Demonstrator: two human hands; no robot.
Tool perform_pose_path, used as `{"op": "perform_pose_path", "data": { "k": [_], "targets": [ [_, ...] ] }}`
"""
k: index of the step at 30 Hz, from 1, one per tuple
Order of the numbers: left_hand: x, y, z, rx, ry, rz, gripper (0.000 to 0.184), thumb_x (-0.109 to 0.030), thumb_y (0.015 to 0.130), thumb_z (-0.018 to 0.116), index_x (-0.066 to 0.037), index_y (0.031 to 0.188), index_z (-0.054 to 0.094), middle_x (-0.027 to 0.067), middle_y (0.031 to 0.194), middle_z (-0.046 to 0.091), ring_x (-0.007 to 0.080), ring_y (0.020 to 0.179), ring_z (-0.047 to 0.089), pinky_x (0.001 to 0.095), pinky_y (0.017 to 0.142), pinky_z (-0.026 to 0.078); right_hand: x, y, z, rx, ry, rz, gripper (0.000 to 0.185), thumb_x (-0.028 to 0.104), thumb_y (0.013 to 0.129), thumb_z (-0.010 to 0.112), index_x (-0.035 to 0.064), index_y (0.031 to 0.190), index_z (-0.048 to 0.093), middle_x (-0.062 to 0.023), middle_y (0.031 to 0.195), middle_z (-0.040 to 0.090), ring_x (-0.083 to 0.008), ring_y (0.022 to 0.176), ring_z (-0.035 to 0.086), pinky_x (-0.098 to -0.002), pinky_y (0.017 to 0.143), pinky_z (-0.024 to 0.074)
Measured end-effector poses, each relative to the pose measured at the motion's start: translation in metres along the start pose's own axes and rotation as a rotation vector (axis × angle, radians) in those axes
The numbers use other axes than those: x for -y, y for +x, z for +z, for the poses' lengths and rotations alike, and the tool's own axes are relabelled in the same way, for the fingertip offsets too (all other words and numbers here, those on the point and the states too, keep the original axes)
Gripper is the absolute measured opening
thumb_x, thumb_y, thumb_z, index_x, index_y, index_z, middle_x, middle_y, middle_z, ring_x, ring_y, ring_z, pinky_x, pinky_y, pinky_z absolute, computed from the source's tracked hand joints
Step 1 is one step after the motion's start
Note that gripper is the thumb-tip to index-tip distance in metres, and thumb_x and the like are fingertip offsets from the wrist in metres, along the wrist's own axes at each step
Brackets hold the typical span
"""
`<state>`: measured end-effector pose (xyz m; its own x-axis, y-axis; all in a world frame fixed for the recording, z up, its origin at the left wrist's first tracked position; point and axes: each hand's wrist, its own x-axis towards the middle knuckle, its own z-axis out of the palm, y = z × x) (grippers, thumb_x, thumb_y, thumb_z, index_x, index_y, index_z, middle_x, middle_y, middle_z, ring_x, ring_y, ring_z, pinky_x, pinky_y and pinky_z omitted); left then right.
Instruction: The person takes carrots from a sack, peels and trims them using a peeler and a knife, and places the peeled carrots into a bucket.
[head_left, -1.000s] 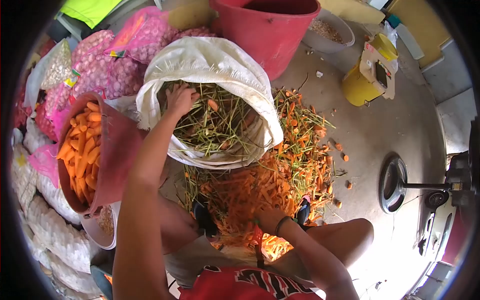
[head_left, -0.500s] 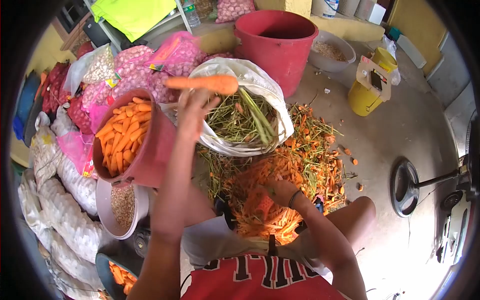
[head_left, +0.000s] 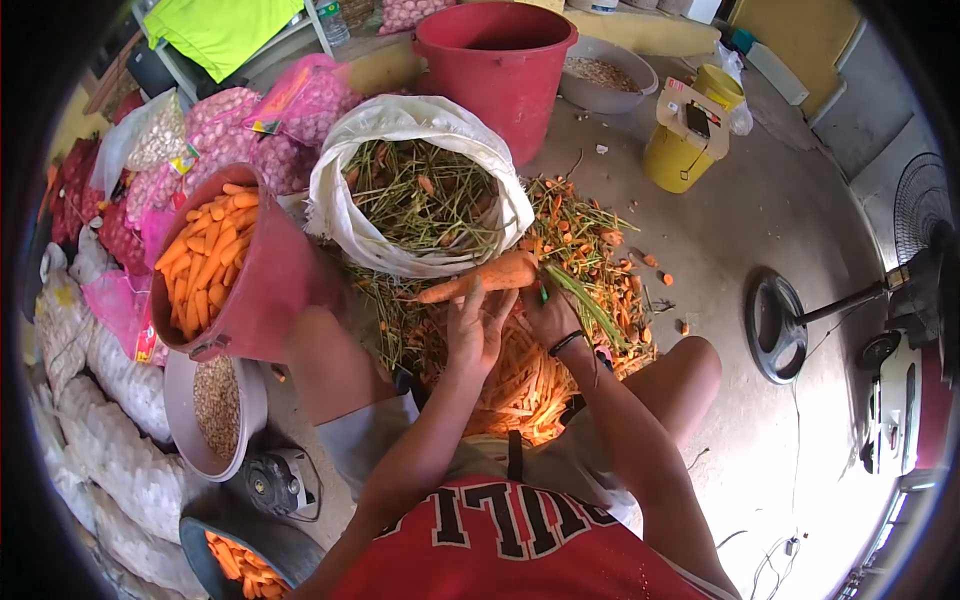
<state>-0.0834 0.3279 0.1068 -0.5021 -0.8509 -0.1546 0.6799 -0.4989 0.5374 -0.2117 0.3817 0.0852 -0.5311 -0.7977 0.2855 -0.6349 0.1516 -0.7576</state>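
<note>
My left hand (head_left: 476,330) grips a large orange carrot (head_left: 482,278) from below, fingers along its underside. At the carrot's thick right end is my right hand (head_left: 552,318), closed, with a bit of a small green-handled tool (head_left: 543,293) showing between the fingers. Thick green stalks (head_left: 590,308) extend from behind that hand; whether they join the carrot is hidden. Below both hands lies a heap of orange peelings (head_left: 520,395). Just beyond the carrot stands an open white sack (head_left: 335,190) full of green stalks and trimmings.
To the left, a tilted red bucket (head_left: 290,290) holds peeled carrots (head_left: 208,255). A large red tub (head_left: 490,90) stands behind the sack. Garlic bags (head_left: 215,130) line the left side. A yellow bucket (head_left: 670,160) and a fan stand (head_left: 776,325) are to the right.
My left hand has brought the carrot down and right, from above the sack to my right hand. The stalks have swung off the sack to the right. My view has shifted slightly.
</note>
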Motion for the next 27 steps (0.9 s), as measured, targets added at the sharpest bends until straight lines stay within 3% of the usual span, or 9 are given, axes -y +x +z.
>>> {"op": "perform_pose_path", "data": {
  "k": [5, 11, 12, 15, 18, 20, 23, 26, 27],
  "targets": [
    [0.003, -0.006, -0.006, -0.027, -0.022, -0.018, 0.041, -0.025, 0.098, 0.056, -0.007, 0.131, 0.040, 0.0095, 0.131, 0.048, 0.0225, 0.124, 0.049, 0.0436, 0.108, 0.046, -0.002, -0.008, 0.003, -0.072, 0.049, -0.019, 0.031, 0.020, 0.088, 0.062, -0.0018, 0.110, 0.059, -0.0247, 0.098, 0.062, -0.0425, 0.091, 0.060, -0.0475, 0.078, 0.0466],
    [0.002, -0.012, -0.008, -0.020, 0.044, -0.003, 0.040, -0.029, 0.098, 0.056, -0.008, 0.129, 0.042, 0.0087, 0.127, 0.051, 0.0215, 0.121, 0.051, 0.0428, 0.107, 0.046, -0.023, -0.011, 0.018, 0.014, -0.027, 0.055, 0.030, 0.029, 0.092, 0.055, 0.0034, 0.109, 0.060, -0.0265, 0.096, 0.063, -0.0449, 0.091, 0.060, -0.0512, 0.077, 0.0491],
    [0.004, -0.014, -0.007, -0.029, 0.061, -0.002, 0.041, -0.030, 0.098, 0.056, -0.008, 0.128, 0.042, 0.0085, 0.127, 0.051, 0.0211, 0.122, 0.051, 0.0424, 0.107, 0.046, -0.021, -0.011, 0.015, 0.251, -0.154, 0.326, 0.030, 0.028, 0.093, 0.054, 0.0044, 0.110, 0.062, -0.0254, 0.098, 0.064, -0.0433, 0.092, 0.061, -0.0508, 0.079, 0.0496],
    [-0.011, -0.011, 0.004, -0.004, 0.070, 0.018, 0.043, -0.035, 0.097, 0.057, -0.008, 0.127, 0.043, 0.0088, 0.128, 0.050, 0.0226, 0.122, 0.051, 0.0435, 0.105, 0.047, -0.110, -0.040, 0.064, 0.488, -0.269, 0.283, 0.028, 0.026, 0.088, 0.062, 0.0018, 0.102, 0.063, -0.0229, 0.085, 0.067, -0.0394, 0.084, 0.065, -0.0467, 0.074, 0.0513],
    [-0.054, 0.005, 0.000, 0.075, 0.177, -0.029, 0.046, -0.041, 0.098, 0.052, -0.006, 0.127, 0.044, 0.0102, 0.119, 0.054, 0.0242, 0.112, 0.057, 0.0459, 0.098, 0.049, -0.026, -0.045, 0.028, 0.639, -0.091, 0.224, 0.028, 0.030, 0.087, 0.063, 0.0063, 0.103, 0.064, -0.0203, 0.087, 0.068, -0.0385, 0.086, 0.066, -0.0464, 0.076, 0.0526],
    [-0.075, 0.008, 0.006, 0.108, 0.128, -0.116, 0.050, -0.045, 0.099, 0.047, -0.005, 0.130, 0.043, 0.0108, 0.113, 0.057, 0.0230, 0.101, 0.062, 0.0436, 0.091, 0.052, -0.026, -0.046, 0.023, 0.672, -0.033, 0.064, 0.028, 0.031, 0.087, 0.064, 0.0079, 0.103, 0.064, -0.0183, 0.089, 0.068, -0.0373, 0.086, 0.067, -0.0457, 0.075, 0.0530],
    [-0.092, 0.008, -0.034, 0.138, 0.481, -0.272, 0.054, -0.042, 0.099, 0.050, -0.007, 0.138, 0.041, 0.0108, 0.105, 0.059, 0.0217, 0.087, 0.065, 0.0388, 0.084, 0.054, -0.014, -0.034, 0.007, 0.597, -0.053, 0.054, 0.028, 0.030, 0.087, 0.064, 0.0080, 0.105, 0.063, -0.0166, 0.089, 0.069, -0.0358, 0.084, 0.068, -0.0443, 0.073, 0.0532],
    [-0.095, -0.011, -0.047, 0.132, 0.944, -0.269, 0.050, -0.037, 0.098, 0.055, -0.004, 0.135, 0.049, 0.0048, 0.098, 0.061, 0.0194, 0.087, 0.062, 0.0351, 0.083, 0.050, -0.008, -0.019, -0.005, 0.401, -0.049, 0.018, 0.026, 0.026, 0.087, 0.064, 0.0073, 0.105, 0.062, -0.0164, 0.088, 0.069, -0.0351, 0.080, 0.068, -0.0425, 0.070, 0.0531],
    [-0.092, -0.013, -0.050, 0.187, 1.099, -0.174, 0.048, -0.036, 0.097, 0.056, -0.002, 0.132, 0.051, 0.0050, 0.098, 0.062, 0.0188, 0.086, 0.062, 0.0340, 0.081, 0.050, -0.007, -0.018, -0.009, 0.331, -0.038, -0.023, 0.026, 0.025, 0.087, 0.064, 0.0070, 0.105, 0.062, -0.0166, 0.087, 0.069, -0.0350, 0.079, 0.068, -0.0419, 0.069, 0.0530]
  ]
}}
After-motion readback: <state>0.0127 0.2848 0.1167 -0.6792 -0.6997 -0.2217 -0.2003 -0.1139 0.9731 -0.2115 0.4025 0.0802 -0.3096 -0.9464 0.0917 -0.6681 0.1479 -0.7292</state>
